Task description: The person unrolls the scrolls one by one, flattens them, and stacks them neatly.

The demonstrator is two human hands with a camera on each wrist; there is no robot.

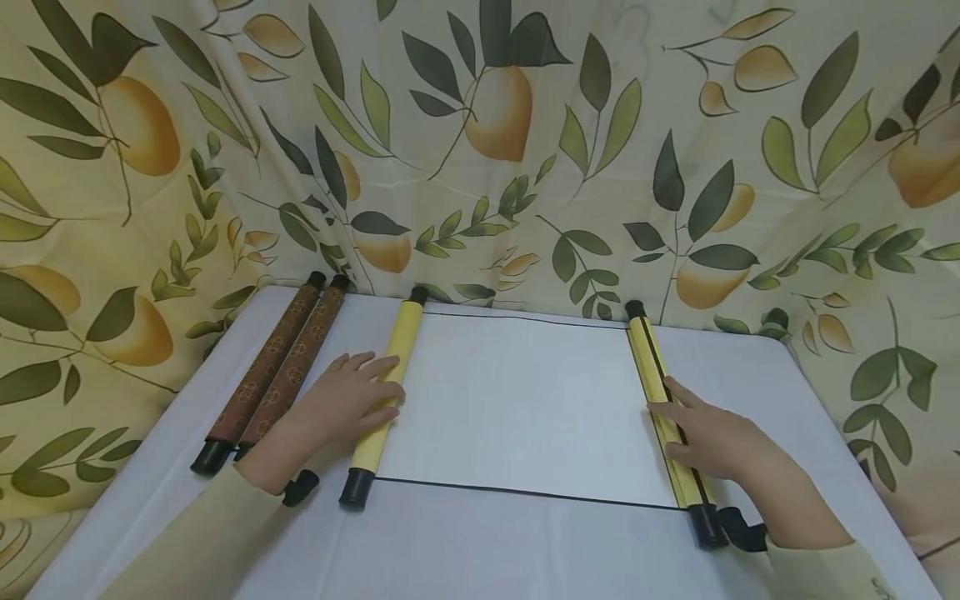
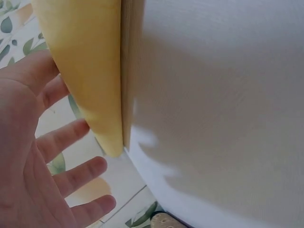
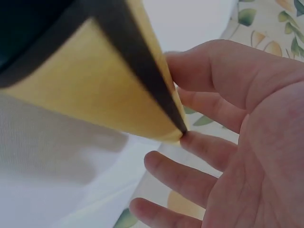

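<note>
A hanging scroll lies partly unrolled on the white table, its blank white sheet (image 1: pixel 525 400) stretched between two yellow rolls with black end knobs. My left hand (image 1: pixel 341 404) lies over the left roll (image 1: pixel 406 333), fingers spread. In the left wrist view the fingers (image 2: pixel 71 140) stay fairly straight alongside that yellow roll (image 2: pixel 88 71). At the other end my right hand (image 1: pixel 723 442) touches the right roll (image 1: pixel 671 454), which carries a dark stripe. Its fingers (image 3: pixel 183 178) are extended and spread in the right wrist view, some touching the roll's edge.
Two rolled brown patterned scrolls (image 1: pixel 264 367) with black knobs lie side by side on the table's left, beside my left forearm. A fruit-and-leaf printed curtain (image 1: pixel 480 192) hangs behind the white tabletop (image 1: pixel 480 550).
</note>
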